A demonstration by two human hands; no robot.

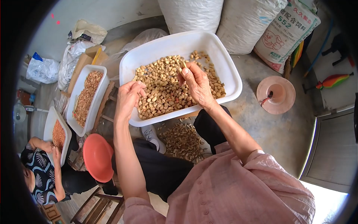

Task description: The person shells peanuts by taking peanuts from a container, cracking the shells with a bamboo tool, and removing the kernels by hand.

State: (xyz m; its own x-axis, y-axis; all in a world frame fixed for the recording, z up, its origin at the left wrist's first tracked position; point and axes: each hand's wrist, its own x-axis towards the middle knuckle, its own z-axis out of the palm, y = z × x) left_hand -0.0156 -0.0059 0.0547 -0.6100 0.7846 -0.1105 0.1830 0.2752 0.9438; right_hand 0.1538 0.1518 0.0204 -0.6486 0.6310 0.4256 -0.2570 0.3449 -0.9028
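A large white tub (227,61) in front of me holds many unshelled peanuts (160,86). Over its right half, my right hand (195,82) pinches a peanut (183,64) between thumb and fingers. My left hand (130,95) is over the tub's left side, its fingers curled close to the peanuts; whether anything is between the fingertips is too small to tell. On the floor below the tub lies a pile of empty shells (182,142).
Left are a red basin (97,157), a white tub of shelled peanuts (76,125), and another person (43,171) handling a white tray (67,143). Behind stand full sacks (248,22). A pink hat (285,102) lies right; a wooden stool (97,211) is lower left.
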